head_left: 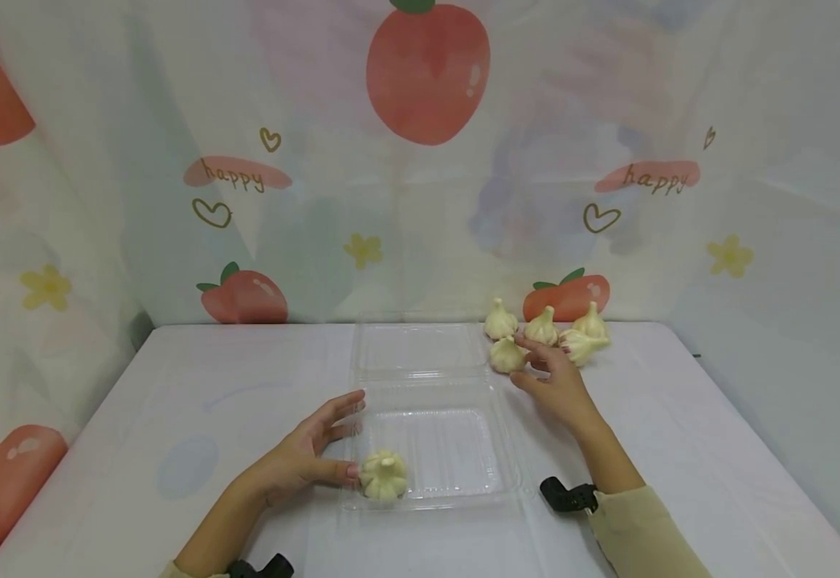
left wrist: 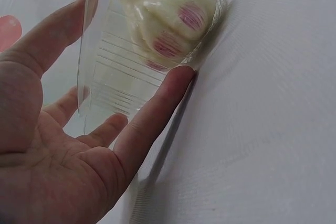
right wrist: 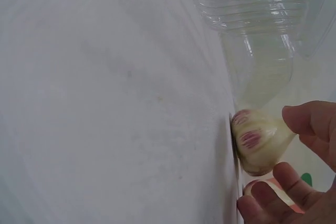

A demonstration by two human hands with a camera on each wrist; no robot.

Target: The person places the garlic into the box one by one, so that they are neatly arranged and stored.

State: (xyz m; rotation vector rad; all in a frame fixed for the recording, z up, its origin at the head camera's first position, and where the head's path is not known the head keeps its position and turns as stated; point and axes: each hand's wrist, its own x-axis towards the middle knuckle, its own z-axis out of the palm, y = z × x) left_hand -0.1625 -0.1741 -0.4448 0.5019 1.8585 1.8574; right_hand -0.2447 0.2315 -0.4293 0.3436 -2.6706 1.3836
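Forward, right hand point(head_left: 556, 387) around garlic point(head_left: 507, 356)

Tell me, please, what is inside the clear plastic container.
Inside the container, one garlic bulb sits at the near left; the spot it sits on is covered.

A clear plastic container point(head_left: 442, 453) is laid open on the tabletop point(head_left: 695, 457), its left side touched by the left hand point(head_left: 300, 449) and one garlic bulb point(head_left: 384, 477) held in its near left corner. At the container's far right, a second bulb point(head_left: 507, 356) is gripped by the right hand point(head_left: 556, 387), with four more bulbs point(head_left: 540, 327) clustered nearby. Behind the container, a printed backdrop point(head_left: 405, 217) is seen.
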